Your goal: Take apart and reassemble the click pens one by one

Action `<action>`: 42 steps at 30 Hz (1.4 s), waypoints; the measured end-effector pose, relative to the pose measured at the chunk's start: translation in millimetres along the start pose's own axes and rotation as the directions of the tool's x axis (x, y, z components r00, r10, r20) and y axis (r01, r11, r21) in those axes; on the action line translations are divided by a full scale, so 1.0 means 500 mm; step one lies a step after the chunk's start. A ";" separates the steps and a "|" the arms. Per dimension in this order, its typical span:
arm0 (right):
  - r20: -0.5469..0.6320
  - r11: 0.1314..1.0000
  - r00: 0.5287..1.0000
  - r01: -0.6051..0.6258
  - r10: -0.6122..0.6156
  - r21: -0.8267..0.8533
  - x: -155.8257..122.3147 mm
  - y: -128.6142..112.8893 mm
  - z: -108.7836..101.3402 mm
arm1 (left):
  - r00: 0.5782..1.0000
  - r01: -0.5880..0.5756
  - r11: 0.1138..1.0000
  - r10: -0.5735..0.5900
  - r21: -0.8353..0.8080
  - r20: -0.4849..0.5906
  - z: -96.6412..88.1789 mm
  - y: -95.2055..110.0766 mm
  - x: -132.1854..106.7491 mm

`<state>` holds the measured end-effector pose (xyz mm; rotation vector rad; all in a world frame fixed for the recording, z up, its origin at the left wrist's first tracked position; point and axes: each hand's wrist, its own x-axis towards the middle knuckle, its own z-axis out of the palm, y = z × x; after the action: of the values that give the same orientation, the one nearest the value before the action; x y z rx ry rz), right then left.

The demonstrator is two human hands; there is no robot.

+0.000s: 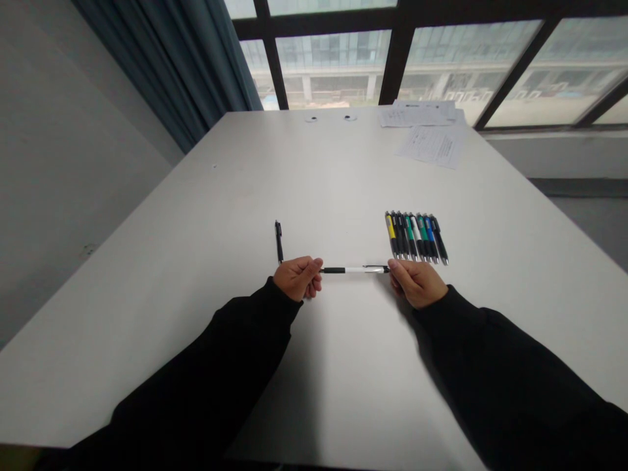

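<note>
- Your left hand (297,278) is closed, fingers curled, around the left end of a white pen (354,269), whose black grip sticks out just past your fingers.
- Your right hand (416,282) is nearly closed, pinching the pen's other end, with the clip showing just beyond your thumb. The pen lies level between your hands, crosswise to you, above the table (196,216).
- A black pen (279,241) lies just ahead of your left hand, pointing away from you, with its near tip right at your knuckles. You can't tell whether they touch.
- A row of pens (417,237) lies side by side just ahead of your right hand, tips toward you. Yellow, green, white, blue and black barrels show. The nearest tips sit very close to your right thumb, so there is little room on that side.
- Between your hands, the table runs open behind the white pen and toward you.
- Far ahead of both hands, papers (432,145) lie near the far edge, beyond your right hand.
- Two round grommets (311,119) sit at the far edge.
- The table's left edge lies well beyond your left hand; its right edge lies well beyond your right hand, with wide open surface on both sides.
</note>
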<state>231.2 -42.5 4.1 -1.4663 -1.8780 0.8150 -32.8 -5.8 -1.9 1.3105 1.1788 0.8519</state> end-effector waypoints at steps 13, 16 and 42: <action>-0.019 0.999 1.000 0.024 -0.025 -0.046 0.000 0.010 0.004 | 0.998 -0.037 0.999 0.037 0.002 0.048 -0.005 -0.013 0.010; -0.045 1.000 0.999 0.006 -0.006 -0.010 0.000 0.008 0.003 | 0.973 0.038 0.992 -0.009 -0.123 0.230 -0.001 -0.017 0.010; 0.293 0.962 0.951 0.015 -0.098 0.274 -0.028 -0.061 0.044 | 0.887 -0.365 0.915 0.286 0.172 0.362 0.082 0.013 -0.041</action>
<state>198.9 -64.3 12.8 -1.1633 -1.9242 1.2741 2.4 -35.1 3.1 1.8086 0.8184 0.7043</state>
